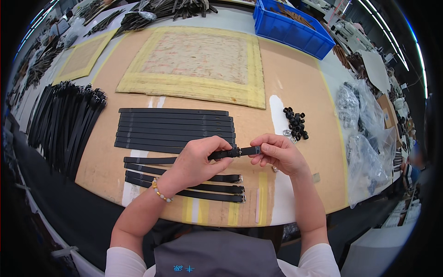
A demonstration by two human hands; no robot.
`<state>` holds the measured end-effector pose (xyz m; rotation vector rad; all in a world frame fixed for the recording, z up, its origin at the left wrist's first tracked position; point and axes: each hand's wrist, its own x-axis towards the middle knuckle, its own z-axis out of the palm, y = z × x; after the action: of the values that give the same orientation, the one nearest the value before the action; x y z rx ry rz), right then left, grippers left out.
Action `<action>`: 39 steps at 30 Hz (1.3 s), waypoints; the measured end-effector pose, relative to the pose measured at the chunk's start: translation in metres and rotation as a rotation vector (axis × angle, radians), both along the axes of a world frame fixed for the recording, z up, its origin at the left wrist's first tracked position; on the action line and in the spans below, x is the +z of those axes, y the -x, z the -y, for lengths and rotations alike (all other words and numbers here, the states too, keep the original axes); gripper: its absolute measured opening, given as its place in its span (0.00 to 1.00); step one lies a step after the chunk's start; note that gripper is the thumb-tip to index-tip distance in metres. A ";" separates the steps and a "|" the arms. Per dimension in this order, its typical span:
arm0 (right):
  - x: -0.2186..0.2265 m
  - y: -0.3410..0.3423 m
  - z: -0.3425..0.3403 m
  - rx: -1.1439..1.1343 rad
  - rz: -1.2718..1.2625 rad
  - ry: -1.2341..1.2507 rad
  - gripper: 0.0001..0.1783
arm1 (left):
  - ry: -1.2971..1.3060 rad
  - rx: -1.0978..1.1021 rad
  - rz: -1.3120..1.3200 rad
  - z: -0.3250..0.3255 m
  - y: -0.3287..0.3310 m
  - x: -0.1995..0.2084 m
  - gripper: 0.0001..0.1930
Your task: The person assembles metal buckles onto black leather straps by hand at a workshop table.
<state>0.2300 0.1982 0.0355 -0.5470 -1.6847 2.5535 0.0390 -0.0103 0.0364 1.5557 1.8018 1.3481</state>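
Observation:
Both hands are on a black leather belt (249,151) above the middle of the table's near part. My left hand (199,159) pinches it just left of its metal buckle. Thumb and fingers of my right hand (282,152) grip the short end to the buckle's right. Below my left wrist lie several black belts (217,187) with silver buckles at their right ends. Beyond the hands, flat black straps (175,127) lie side by side in a row. A heap of small black belt loops (295,122) sits to the right, with a few shiny metal buckles (288,133) beside it.
A thick bundle of black belts (67,120) hangs over the table's left edge. A yellow-edged board (203,57) lies at the back, near a blue crate (293,32) with brown straps inside. Clear plastic bags (367,161) cover the right side. More dark straps (170,9) are piled at the far edge.

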 end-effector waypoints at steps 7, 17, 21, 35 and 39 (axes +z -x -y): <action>-0.016 0.007 0.015 0.061 -0.105 -0.009 0.19 | 0.004 -0.036 -0.012 0.000 -0.005 -0.005 0.12; -0.002 0.020 0.048 0.074 0.210 -0.281 0.14 | -0.013 -0.152 -0.125 -0.002 -0.014 -0.018 0.14; -0.005 0.019 0.047 0.063 0.212 -0.284 0.13 | 0.003 -0.115 -0.023 -0.003 -0.014 -0.014 0.14; -0.005 0.018 0.040 0.090 0.198 -0.194 0.11 | 0.153 -0.145 0.072 -0.004 -0.004 -0.009 0.13; -0.006 0.018 0.040 0.084 0.203 -0.194 0.11 | 0.150 -0.145 0.073 -0.004 -0.004 -0.010 0.13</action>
<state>0.2118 0.1579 0.0294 -0.7579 -2.0354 2.4208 0.0426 -0.0067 0.0263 1.5066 1.6704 1.1606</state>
